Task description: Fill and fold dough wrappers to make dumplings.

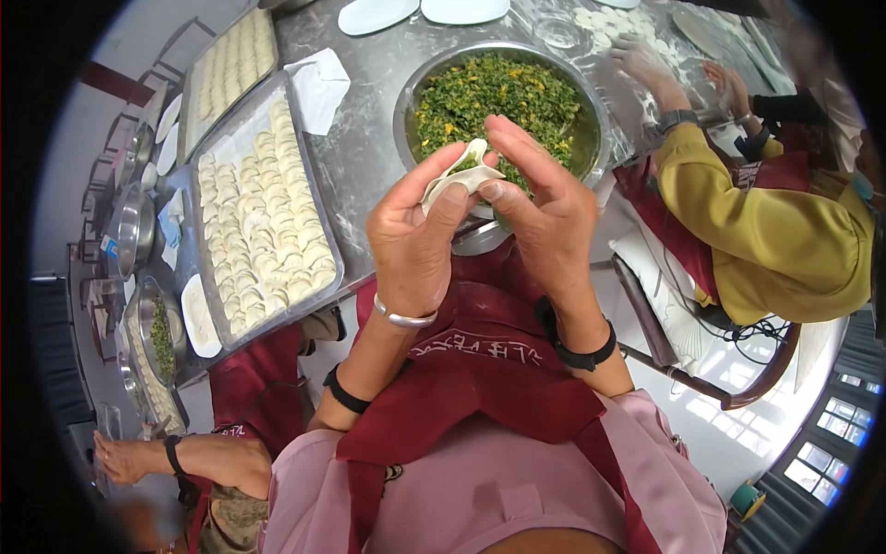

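Observation:
Between both hands I hold a dumpling wrapper (465,178) with green filling inside, its edges folded up and partly open at the top. My left hand (419,228) pinches its left side with thumb and fingers. At its right side, my right hand (543,208) presses with the thumb, the fingers raised behind. Just beyond my hands stands a large steel bowl (403,124) of chopped green and yellow filling (498,90). A metal tray (337,266) to the left holds rows of folded dumplings (277,208) on white lining.
A second tray (228,76) of dumplings lies farther left, with a white cloth (320,88) beside it. White plates (377,15) lie at the far edge. Co-workers' hands (644,66) are by floury wrappers (609,26) at right. Another person's arm (214,460) is at lower left. A chair (734,398) stands right.

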